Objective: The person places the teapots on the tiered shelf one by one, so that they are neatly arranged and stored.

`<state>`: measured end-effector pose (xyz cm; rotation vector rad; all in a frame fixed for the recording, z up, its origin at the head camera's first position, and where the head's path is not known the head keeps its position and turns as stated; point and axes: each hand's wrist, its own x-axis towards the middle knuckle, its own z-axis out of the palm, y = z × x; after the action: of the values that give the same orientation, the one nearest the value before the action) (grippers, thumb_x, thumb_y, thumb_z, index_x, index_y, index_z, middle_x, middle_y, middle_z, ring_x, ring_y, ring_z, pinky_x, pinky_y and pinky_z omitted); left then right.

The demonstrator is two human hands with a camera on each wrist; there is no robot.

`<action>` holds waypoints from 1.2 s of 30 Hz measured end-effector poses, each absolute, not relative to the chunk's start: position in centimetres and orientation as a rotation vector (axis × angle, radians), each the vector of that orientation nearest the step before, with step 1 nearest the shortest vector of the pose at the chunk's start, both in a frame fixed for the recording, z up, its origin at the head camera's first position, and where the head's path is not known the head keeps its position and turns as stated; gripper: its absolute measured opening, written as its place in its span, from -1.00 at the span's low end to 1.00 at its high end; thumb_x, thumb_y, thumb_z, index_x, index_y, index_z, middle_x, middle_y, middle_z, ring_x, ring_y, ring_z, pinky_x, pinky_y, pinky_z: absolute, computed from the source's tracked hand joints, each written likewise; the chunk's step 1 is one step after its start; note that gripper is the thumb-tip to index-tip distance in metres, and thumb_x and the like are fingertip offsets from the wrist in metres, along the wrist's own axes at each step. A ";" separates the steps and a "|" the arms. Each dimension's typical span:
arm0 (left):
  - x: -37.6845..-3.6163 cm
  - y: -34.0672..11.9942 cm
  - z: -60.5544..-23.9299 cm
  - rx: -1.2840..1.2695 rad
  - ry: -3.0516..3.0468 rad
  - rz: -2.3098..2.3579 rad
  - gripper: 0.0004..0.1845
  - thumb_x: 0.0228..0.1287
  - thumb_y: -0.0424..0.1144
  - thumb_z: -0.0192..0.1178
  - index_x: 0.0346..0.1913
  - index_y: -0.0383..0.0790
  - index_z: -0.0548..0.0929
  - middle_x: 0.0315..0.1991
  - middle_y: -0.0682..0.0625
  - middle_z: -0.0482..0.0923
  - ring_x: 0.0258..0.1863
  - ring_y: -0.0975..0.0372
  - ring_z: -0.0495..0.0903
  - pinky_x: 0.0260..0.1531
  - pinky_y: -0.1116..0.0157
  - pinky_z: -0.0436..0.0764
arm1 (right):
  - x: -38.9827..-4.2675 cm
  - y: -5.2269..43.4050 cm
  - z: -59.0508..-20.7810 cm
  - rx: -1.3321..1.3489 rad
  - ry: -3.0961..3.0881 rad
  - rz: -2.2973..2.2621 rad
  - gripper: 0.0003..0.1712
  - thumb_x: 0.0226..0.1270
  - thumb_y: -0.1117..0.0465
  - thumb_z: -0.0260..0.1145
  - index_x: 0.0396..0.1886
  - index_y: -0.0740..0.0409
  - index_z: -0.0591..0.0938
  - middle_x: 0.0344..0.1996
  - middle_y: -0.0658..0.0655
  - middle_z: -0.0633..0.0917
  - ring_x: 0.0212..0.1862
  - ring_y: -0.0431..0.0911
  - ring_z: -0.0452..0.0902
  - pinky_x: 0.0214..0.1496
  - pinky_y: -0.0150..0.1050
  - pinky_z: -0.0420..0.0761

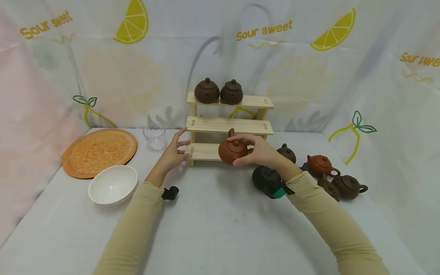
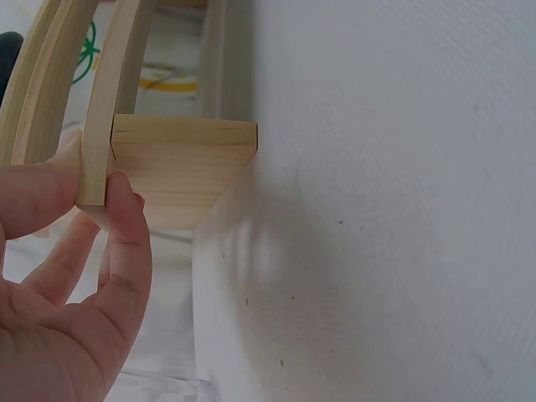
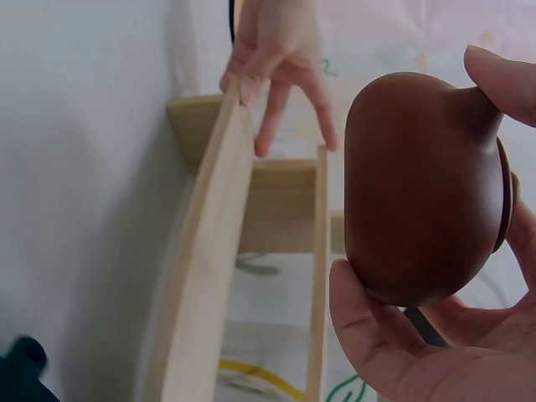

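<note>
The right hand [image 1: 259, 151] grips the reddish teapot [image 1: 233, 151] just before the wooden rack [image 1: 228, 125] near the bench's back edge; the left hand [image 1: 173, 152], fingers relaxed, steadies the rack's end. Placing is underway; next comes level lowering onto a shelf.

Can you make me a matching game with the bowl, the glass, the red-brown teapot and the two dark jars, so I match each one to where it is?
Things:
1. white bowl
2. clear glass
3. red-brown teapot
4. two dark jars

Places:
A. on the top shelf of the wooden rack
B. held in the right hand
C. on the table in front of the orange plate
D. on the table left of the rack, behind the left hand

Pairs: 1-C, 2-D, 3-B, 4-A
</note>
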<state>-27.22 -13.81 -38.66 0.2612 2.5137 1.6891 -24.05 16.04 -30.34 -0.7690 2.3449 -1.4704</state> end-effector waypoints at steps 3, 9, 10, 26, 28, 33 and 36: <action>-27.2 -13.9 -38.7 0.261 2.519 1.681 0.02 0.13 -0.55 0.22 0.45 0.24 -0.10 0.27 -0.25 0.30 -0.11 -0.12 0.45 -0.29 0.24 0.55 | -24.5 16.6 -29.6 -0.744 2.372 -1.464 -0.25 -0.07 0.26 0.52 0.20 0.09 0.48 0.05 0.11 0.48 0.04 0.00 0.40 -0.02 -0.13 0.51; -27.2 -13.8 -38.6 0.279 2.533 1.677 0.02 0.12 -0.55 0.22 0.46 0.21 -0.10 0.27 -0.26 0.30 -0.12 -0.13 0.46 -0.29 0.24 0.54 | -25.7 17.8 -28.3 -0.718 2.415 -1.471 -0.24 -0.05 0.28 0.51 0.22 0.12 0.45 0.08 0.12 0.47 0.01 0.04 0.45 -0.06 -0.09 0.52; -27.2 -13.8 -38.6 0.278 2.534 1.676 0.02 0.12 -0.55 0.22 0.46 0.21 -0.10 0.26 -0.26 0.31 -0.12 -0.13 0.46 -0.29 0.24 0.54 | -26.0 18.0 -28.1 -0.705 2.423 -1.467 -0.24 -0.04 0.28 0.51 0.23 0.12 0.44 0.09 0.12 0.46 0.01 0.04 0.44 -0.06 -0.09 0.51; -27.1 -13.8 -38.6 0.300 2.514 1.705 0.02 0.11 -0.57 0.22 0.46 0.19 -0.09 0.26 -0.28 0.30 -0.12 -0.15 0.45 -0.29 0.25 0.54 | -30.1 20.8 -25.7 -0.589 2.570 -1.541 -0.32 0.06 0.24 0.45 0.22 0.04 0.46 0.23 0.06 0.36 0.00 0.02 0.38 -0.10 -0.14 0.47; -27.1 -13.8 -38.6 0.297 2.513 1.707 0.02 0.11 -0.57 0.22 0.46 0.19 -0.09 0.26 -0.28 0.30 -0.13 -0.14 0.46 -0.29 0.26 0.54 | -30.6 21.0 -25.4 -0.580 2.596 -1.554 -0.33 0.06 0.23 0.45 0.23 0.02 0.45 0.21 0.04 0.38 0.00 0.01 0.38 -0.10 -0.14 0.47; -27.2 -13.8 -38.6 0.297 2.517 1.703 0.02 0.12 -0.56 0.22 0.46 0.22 -0.09 0.26 -0.27 0.30 -0.14 -0.12 0.46 -0.29 0.26 0.54 | -32.1 21.4 -24.9 -0.590 2.623 -1.570 -0.33 0.10 0.24 0.41 0.25 0.03 0.43 0.17 0.04 0.39 -0.02 0.00 0.38 -0.12 -0.22 0.48; -27.2 -13.8 -38.6 0.292 2.516 1.695 0.02 0.13 -0.55 0.22 0.45 0.22 -0.10 0.26 -0.27 0.30 -0.13 -0.12 0.45 -0.28 0.25 0.53 | -32.8 21.5 -24.7 -0.584 2.621 -1.545 -0.32 0.12 0.23 0.41 0.27 0.03 0.42 0.20 0.04 0.38 0.01 -0.01 0.36 -0.08 -0.21 0.46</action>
<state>-27.16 -13.82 -38.60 0.2920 2.5160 1.6953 -32.82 21.46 -24.67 -0.5844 2.6210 -1.5449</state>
